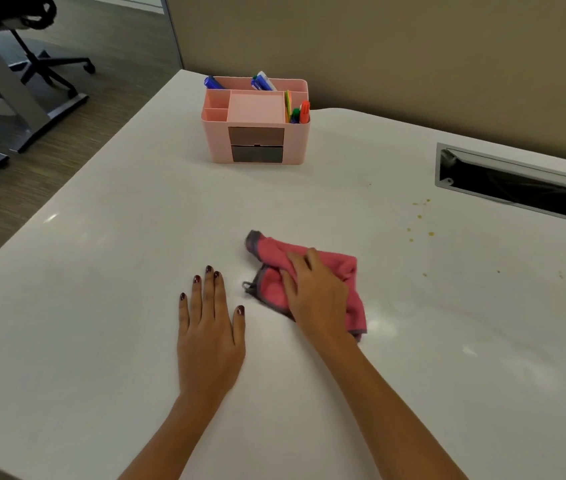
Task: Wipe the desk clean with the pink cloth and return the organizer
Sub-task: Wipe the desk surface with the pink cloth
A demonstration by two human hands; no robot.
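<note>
Pink cloth [343, 271] bunched, grey-edged; right hand [316, 292] fingers gripping it; left hand [210, 327] fingers spread flat.

Two hands, left [209, 336] and right [316, 295], one pink cloth [342, 271] and one pink organizer [256, 121] with two dark drawers [256, 145] share a single white surface [101, 271]. One cable slot [520, 183] is cut into it. One office chair [32, 39] stands behind.
</note>
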